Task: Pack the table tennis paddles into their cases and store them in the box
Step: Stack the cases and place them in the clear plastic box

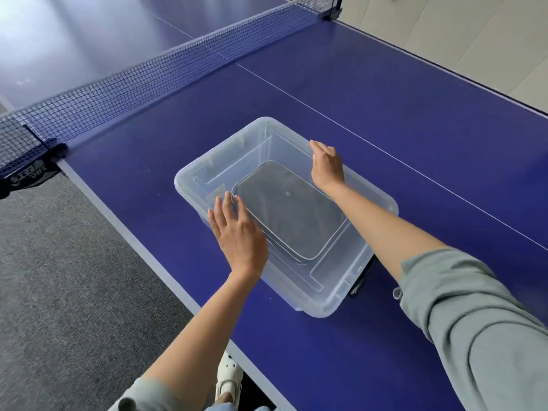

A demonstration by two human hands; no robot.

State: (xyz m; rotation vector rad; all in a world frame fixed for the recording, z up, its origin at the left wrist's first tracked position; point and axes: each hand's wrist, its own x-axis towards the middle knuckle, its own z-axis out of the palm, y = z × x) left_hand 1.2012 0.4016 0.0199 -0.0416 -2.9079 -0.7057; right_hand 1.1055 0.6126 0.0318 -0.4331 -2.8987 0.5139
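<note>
Nearest the camera: grey-green sleeves (474, 321) pushed up on both forearms, a white shoe (226, 378) showing below the table edge on grey carpet (59, 277).

Left hand (237, 232) is lying flat over the near-left long edge of the clear plastic storage box (326, 295), fingers straight and spread, palm down, gripping nothing; the fingertips are reaching the rim by the box's left corner. Right hand (327, 166) is sitting on the far-right long rim, back of hand to camera, fingers curling over the rim's outer side; cannot tell how firmly it is grasping, fingertips are hidden.

The box is sitting on the blue table tennis table (385, 99), long axis running diagonally, no lid on it. Inside, a dark grey rectangular paddle case (290, 212) with rounded corners is lying flat on the bottom, filling most of the floor, closer to the right wall. Whether a second case is lying under it cannot be told. No loose paddle is showing.

A small dark object (360, 284) is peeking out from behind the box's near-right corner, touching the table; too hidden to name.

Farther off, the net (148, 84) is stretching across the table, its clamp post (47, 149) at the left edge. Beyond that, the far table half and pale floor tiles (474, 40).
</note>
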